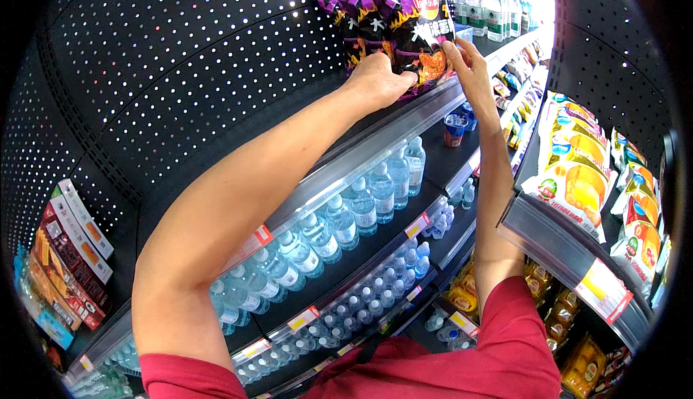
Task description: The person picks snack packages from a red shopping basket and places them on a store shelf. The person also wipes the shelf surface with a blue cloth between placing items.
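Purple-and-black potato chip bags (422,25) stand upright in a row on the upper shelf, one behind another, with flame graphics and printed writing. My left hand (379,78) grips them low on their left part; its thumb points right across the front and its other fingers are mostly hidden. At the right edge of the foremost bag, my right hand (469,63) holds on with its thumb on the front and its fingers alongside. The bags' bottoms are close to the shelf's clear front rail (419,107).
Green-labelled water bottles (487,12) stand beyond the bags. Below are large water bottles (340,220), smaller bottles (373,296) and cups (455,128). Packaged breads (576,166) fill a shelf at right, its price-tagged edge (601,288) near my right arm. Snack boxes (73,242) sit left.
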The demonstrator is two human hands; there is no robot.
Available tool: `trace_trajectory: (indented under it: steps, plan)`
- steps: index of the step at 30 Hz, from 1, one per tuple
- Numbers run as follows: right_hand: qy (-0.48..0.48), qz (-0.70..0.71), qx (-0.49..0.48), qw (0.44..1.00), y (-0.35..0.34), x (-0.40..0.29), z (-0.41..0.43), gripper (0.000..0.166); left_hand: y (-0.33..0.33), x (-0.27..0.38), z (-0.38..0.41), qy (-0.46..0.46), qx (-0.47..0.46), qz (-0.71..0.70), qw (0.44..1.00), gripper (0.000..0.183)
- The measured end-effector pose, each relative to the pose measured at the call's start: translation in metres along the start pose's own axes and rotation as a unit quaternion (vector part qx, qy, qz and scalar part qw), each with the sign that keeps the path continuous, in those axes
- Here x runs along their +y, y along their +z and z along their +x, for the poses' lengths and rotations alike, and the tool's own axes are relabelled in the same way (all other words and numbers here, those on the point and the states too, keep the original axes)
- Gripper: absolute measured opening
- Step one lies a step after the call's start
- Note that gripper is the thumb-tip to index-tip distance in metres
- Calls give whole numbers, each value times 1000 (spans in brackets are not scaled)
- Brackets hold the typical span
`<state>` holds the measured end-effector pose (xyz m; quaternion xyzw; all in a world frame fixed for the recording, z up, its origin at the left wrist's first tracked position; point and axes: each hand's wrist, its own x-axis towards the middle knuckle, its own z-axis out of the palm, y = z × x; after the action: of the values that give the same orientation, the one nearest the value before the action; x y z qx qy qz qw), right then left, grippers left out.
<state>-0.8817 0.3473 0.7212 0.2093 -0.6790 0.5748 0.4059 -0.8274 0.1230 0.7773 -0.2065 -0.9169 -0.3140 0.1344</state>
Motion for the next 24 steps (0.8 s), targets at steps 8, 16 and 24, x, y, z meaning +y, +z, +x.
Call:
trace_trajectory:
  steps: [8,16,24]
  plan:
    - [-18,-55,102,993,-1,-32,-15,61,-25,25,-32,13,22,93,995,64]
    - [-68,117,152,979,24,-123,-89,40,-42,74,-168,206,106,267,936,28]
    - [1,301,-10,954,92,-188,-242,32,12,66,-374,146,105,164,970,14]
